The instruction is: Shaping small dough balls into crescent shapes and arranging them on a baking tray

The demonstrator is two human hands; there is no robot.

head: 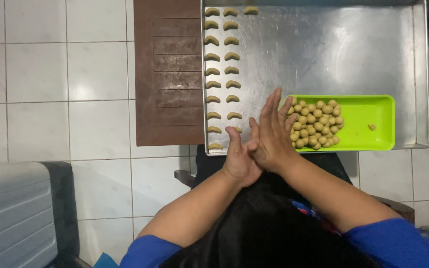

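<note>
Both hands meet palm to palm just in front of the person's body, over the near edge of a large, shiny rectangular metal baking tray [323, 54]. Right hand [272, 131] lies on top, its fingers stretched flat and fanned toward the upper right; left hand [239, 156] sits beneath it, palm up, fingers extended. Whatever may be pressed between the two palms is hidden, so it cannot be told whether they hold anything. Just to the right of the hands, touching the right fingertips in the view, a bright green rectangular plastic tray [368, 136] rests on the metal tray's near right part. Its left half carries a heap of small round balls of pale yellow-brown dough [316, 125]; one lone small piece of dough [372, 127] lies apart near its right side. Along the metal tray's left side, two neat columns of crescent-shaped dough pieces [222, 69] run from the far edge toward the hands. Left of the metal tray lies a dark brown ridged rectangular board [170, 74] on the white tiled floor [50, 74]. A grey ribbed hard-shell case [11, 213] stands at the lower left. Blue sleeves cover the person's upper arms.
</note>
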